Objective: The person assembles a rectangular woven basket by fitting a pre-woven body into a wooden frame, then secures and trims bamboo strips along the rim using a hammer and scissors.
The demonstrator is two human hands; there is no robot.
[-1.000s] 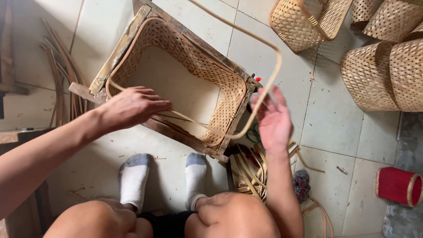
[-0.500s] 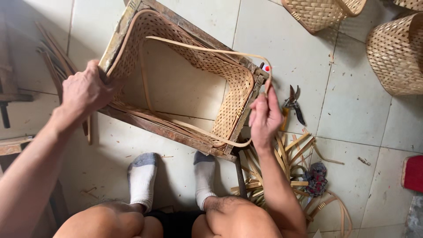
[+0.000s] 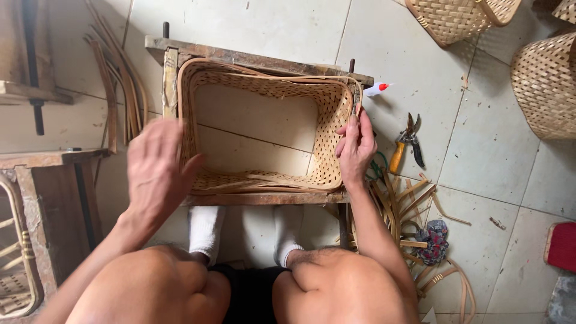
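So the woven basket (image 3: 264,126) is sitting inside a wooden frame (image 3: 258,60) on the tile floor, nothing in it, just the bare bottom showing. The right hand (image 3: 355,147) is pinching the basket's right rim with its fingers closed narrow on the weave. The left hand (image 3: 155,171) is hovering spread wide by the left rim, blurry, so I can't tell if it's touching. Pruners (image 3: 407,144) are lying to the right. More baskets (image 3: 459,18) are getting cut off at the top edge.

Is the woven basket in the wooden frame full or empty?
Empty. Inside the woven basket in the wooden frame only its bare pale bottom shows; the right hand grips its right rim.
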